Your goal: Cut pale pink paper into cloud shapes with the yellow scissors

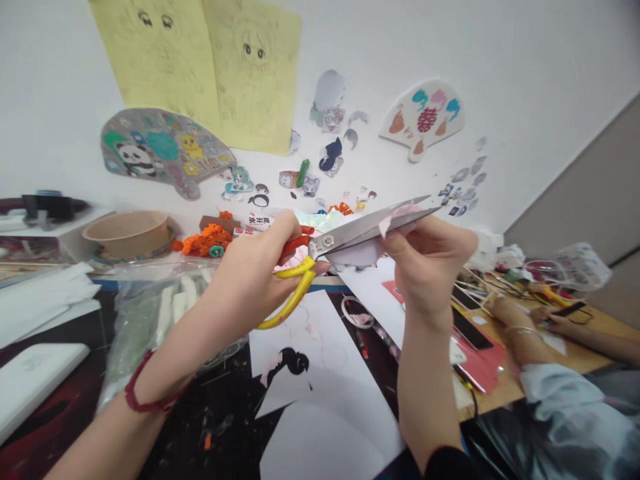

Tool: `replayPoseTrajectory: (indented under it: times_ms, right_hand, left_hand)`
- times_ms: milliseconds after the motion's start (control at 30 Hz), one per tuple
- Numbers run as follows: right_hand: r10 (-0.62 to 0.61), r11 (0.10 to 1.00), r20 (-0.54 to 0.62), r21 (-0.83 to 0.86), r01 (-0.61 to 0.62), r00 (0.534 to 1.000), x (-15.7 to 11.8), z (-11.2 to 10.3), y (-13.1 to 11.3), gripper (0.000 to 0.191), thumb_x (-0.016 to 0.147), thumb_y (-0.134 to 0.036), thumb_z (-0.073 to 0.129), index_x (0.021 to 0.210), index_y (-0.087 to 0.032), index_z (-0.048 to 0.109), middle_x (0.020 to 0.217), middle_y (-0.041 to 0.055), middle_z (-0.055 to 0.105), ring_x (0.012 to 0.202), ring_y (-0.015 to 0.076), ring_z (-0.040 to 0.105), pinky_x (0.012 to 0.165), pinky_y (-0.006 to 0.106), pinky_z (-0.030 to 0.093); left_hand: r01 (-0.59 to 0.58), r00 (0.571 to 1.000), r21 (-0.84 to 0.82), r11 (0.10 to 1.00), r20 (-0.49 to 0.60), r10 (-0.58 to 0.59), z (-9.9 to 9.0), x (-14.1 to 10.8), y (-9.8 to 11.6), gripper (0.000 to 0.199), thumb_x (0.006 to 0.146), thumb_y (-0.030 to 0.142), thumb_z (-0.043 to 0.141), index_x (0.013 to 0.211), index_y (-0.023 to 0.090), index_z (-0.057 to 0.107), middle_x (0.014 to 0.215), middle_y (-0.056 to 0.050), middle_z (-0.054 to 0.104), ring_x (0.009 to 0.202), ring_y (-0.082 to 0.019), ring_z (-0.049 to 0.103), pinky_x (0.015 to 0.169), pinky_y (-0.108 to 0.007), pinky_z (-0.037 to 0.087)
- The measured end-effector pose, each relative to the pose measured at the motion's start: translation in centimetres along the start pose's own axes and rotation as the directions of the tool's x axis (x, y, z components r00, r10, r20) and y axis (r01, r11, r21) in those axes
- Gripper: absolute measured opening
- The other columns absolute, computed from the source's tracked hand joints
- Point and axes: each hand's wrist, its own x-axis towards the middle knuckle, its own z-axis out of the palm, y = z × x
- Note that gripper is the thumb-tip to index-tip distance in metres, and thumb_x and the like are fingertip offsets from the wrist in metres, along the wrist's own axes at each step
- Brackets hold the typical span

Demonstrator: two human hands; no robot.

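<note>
My left hand (263, 267), with a red cord at its wrist, is closed round the handles of scissors (350, 230) with yellow and red grips. The blades point right and lie slightly apart. Between them is a small pale pink paper piece (400, 215), pinched by the fingers of my right hand (430, 257) near the blade tips. Below the hands, a white sheet (320, 373) with faint pencil lines carries a black paper cutout (293, 363) beside pink scraps.
Orange flowers (210, 240) and a round tan container (127, 233) stand by the wall. A plastic bag (140, 327) lies at the left, a white box (40, 380) beyond it. Another person's arms (525, 340) rest over the wooden table (575, 360) at right.
</note>
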Motion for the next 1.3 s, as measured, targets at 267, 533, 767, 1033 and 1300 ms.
replayPoseTrajectory:
  times_ms: [267, 533, 767, 1033, 1300]
  right_hand:
    - [-0.001, 1.000, 0.040, -0.005, 0.001, 0.999, 0.0, -0.4, 0.0, 0.004, 0.081, -0.025, 0.074, 0.077, -0.026, 0.075, 0.061, -0.0056, 0.057, 0.059, 0.0099, 0.050, 0.056, 0.028, 0.041]
    - [-0.014, 0.998, 0.047, 0.058, 0.011, 0.999, 0.0, -0.4, -0.2, 0.013, 0.079, -0.014, 0.075, 0.081, -0.026, 0.078, 0.066, -0.0063, 0.065, 0.063, 0.0094, 0.058, 0.061, 0.027, 0.045]
    - [-0.017, 0.998, 0.076, 0.063, 0.012, 0.997, 0.2, -0.6, 0.0, 0.013, 0.077, -0.010, 0.075, 0.077, -0.024, 0.076, 0.066, -0.0056, 0.065, 0.060, 0.0086, 0.054, 0.058, 0.026, 0.041]
    - [0.084, 0.996, 0.137, -0.006, -0.084, 0.987, 0.2, -1.1, -0.1, 0.015, 0.080, -0.016, 0.075, 0.067, -0.021, 0.070, 0.058, -0.0034, 0.057, 0.057, 0.0093, 0.049, 0.055, 0.027, 0.038]
    - [0.119, 0.991, 0.174, 0.033, -0.126, 0.977, 0.0, -1.1, 0.4, 0.006, 0.080, -0.018, 0.075, 0.078, -0.023, 0.076, 0.065, -0.0018, 0.061, 0.060, 0.0106, 0.053, 0.055, 0.028, 0.040]
  left_hand:
    - [-0.011, 1.000, 0.015, 1.000, -0.014, 0.011, -0.1, 0.0, 0.0, 0.039, 0.087, 0.050, 0.063, 0.081, 0.024, 0.034, 0.066, 0.004, 0.052, 0.054, -0.012, 0.043, 0.053, -0.026, 0.030]
    - [0.067, 0.997, 0.077, 0.995, 0.030, -0.070, -0.3, 0.0, -0.1, 0.039, 0.085, 0.057, 0.060, 0.083, 0.024, 0.039, 0.070, 0.000, 0.060, 0.058, -0.016, 0.052, 0.055, -0.028, 0.030]
    - [0.083, 0.995, 0.081, 0.993, 0.045, -0.086, -0.5, 0.0, -0.1, 0.042, 0.084, 0.060, 0.059, 0.080, 0.024, 0.039, 0.065, 0.002, 0.058, 0.056, -0.014, 0.047, 0.055, -0.028, 0.028]
    - [0.111, 0.983, 0.175, 0.978, 0.128, -0.135, -0.9, 0.3, 0.1, 0.042, 0.085, 0.062, 0.054, 0.080, 0.024, 0.037, 0.065, 0.002, 0.054, 0.056, -0.015, 0.044, 0.056, -0.028, 0.026]
    - [0.140, 0.973, 0.202, 0.969, 0.152, -0.172, -0.4, 0.4, -0.5, 0.040, 0.081, 0.055, 0.056, 0.099, 0.025, 0.038, 0.082, -0.005, 0.064, 0.070, -0.025, 0.060, 0.058, -0.031, 0.034]
